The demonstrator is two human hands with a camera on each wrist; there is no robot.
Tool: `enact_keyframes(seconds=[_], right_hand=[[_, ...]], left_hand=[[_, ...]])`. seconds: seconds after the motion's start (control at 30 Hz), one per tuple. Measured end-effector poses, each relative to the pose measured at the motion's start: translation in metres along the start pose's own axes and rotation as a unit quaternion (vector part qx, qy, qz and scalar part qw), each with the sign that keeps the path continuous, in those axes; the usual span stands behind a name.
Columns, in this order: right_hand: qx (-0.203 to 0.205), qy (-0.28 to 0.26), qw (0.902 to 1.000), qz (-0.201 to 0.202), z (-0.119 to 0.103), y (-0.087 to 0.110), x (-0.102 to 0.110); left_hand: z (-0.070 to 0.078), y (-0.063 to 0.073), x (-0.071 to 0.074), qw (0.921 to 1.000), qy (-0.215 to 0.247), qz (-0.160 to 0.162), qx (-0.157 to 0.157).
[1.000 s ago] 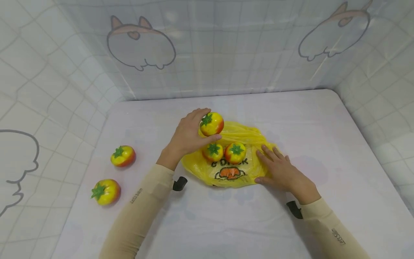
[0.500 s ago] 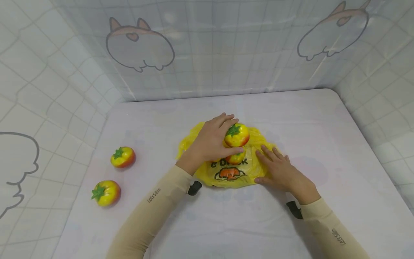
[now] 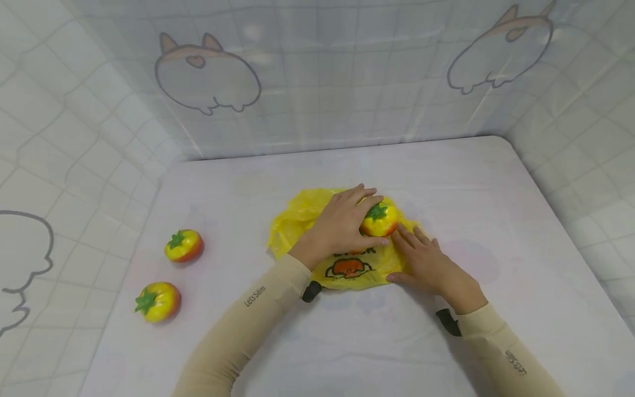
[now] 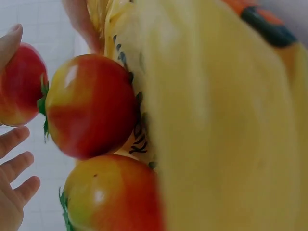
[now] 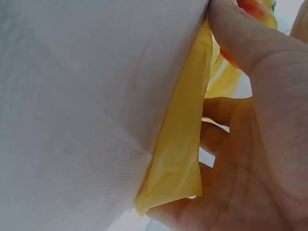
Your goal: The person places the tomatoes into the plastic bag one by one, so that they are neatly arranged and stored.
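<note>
My left hand (image 3: 339, 225) holds a yellow-and-red tomato (image 3: 381, 219) with a green leafy top, above a flattened yellow plastic bag (image 3: 290, 223). In the left wrist view, the held tomato (image 4: 21, 86) sits between thumb and fingers. Two more tomatoes, a nearer one (image 4: 115, 192) and a farther one (image 4: 91, 106), lie against the printed bag; the left hand mostly hides them in the head view. Flat on the bag's right side rests my right hand (image 3: 429, 263), its fingers extended; in the right wrist view they lie along the yellow plastic (image 5: 178, 139).
Off to the left on the white table (image 3: 347, 342) are two loose tomatoes, one farther back (image 3: 184, 246) and one nearer (image 3: 160, 301). Behind the table hangs a grid-patterned sheet (image 3: 317, 82) with cartoon animals; similar sheets flank both sides.
The left hand has carried its tomato rightward and slightly nearer, over the two tomatoes on the bag, toward the right hand. The right hand stays in place on the bag.
</note>
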State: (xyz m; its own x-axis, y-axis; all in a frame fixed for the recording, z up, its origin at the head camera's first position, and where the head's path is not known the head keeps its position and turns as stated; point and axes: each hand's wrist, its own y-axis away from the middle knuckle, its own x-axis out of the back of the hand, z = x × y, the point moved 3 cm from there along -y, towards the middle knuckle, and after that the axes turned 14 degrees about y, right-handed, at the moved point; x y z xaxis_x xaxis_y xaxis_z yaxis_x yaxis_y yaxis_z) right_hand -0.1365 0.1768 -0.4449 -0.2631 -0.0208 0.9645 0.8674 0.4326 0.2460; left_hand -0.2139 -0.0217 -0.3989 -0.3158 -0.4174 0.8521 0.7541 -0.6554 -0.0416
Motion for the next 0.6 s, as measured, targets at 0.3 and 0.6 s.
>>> enact_keyframes(seconds=[0.3, 0.6], right_hand=[[-0.01, -0.009, 0.9999, -0.003, 0.002, 0.0, -0.001], [-0.015, -0.05, 0.9986, 0.005, 0.006, -0.001, -0.002]], left_hand=[[0.002, -0.007, -0.008, 0.9997, -0.016, -0.019, 0.001], [0.007, -0.014, -0.015, 0.9984, -0.032, -0.047, -0.002]])
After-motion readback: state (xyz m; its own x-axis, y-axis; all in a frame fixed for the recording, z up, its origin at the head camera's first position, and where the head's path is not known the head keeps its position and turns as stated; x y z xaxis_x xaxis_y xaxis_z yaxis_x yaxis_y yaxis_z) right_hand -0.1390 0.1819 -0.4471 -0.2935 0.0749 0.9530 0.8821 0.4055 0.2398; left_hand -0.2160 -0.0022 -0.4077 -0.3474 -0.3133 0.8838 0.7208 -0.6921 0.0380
